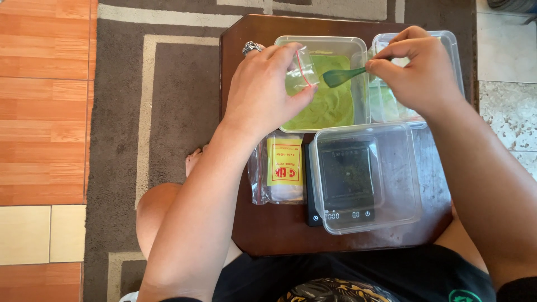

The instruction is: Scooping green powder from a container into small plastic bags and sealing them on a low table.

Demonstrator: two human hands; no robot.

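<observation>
Above the tub (358, 84) of green powder on the worktop (268, 229), we pinch a small clear bag (301, 71) in the left hand (265, 92). Our right hand (417, 70) grips a green spoon (342, 75), its bowl just beside the bag's mouth. Nearer us, an empty clear container (403, 168) sits on a black scale (335, 215), with a packet (282, 168) to its left.
</observation>
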